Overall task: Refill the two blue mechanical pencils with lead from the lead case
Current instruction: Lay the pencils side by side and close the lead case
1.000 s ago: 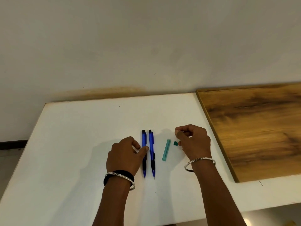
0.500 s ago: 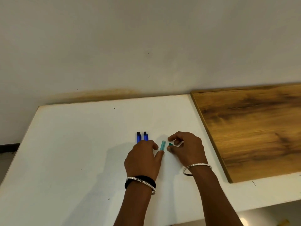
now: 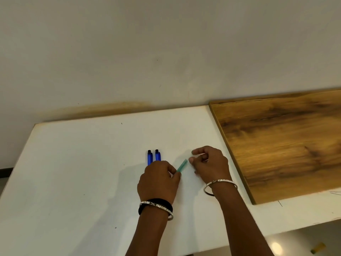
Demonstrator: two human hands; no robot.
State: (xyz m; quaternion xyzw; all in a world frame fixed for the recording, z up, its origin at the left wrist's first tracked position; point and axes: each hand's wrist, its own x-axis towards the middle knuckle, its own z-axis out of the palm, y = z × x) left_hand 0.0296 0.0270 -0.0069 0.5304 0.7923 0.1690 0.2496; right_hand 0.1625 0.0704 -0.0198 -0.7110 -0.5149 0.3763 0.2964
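Note:
Two blue mechanical pencils (image 3: 150, 157) (image 3: 158, 155) lie side by side on the white table (image 3: 83, 163), and my left hand (image 3: 158, 182) covers their lower halves. That hand pinches the lower end of the teal lead case (image 3: 182, 165) and holds it tilted up to the right. My right hand (image 3: 210, 165) sits just right of the case with its fingers curled. Its thumb tip is at the case's upper end. The small dark teal cap is out of sight, apparently inside those fingers.
A brown wooden board (image 3: 280, 145) lies on the table's right part, close to my right hand. A plain wall rises behind the table. The table's front edge runs near my forearms.
My left hand moved right off the pencils, took hold of the lead case and tilted it. My right hand closed over the small cap, which no longer shows.

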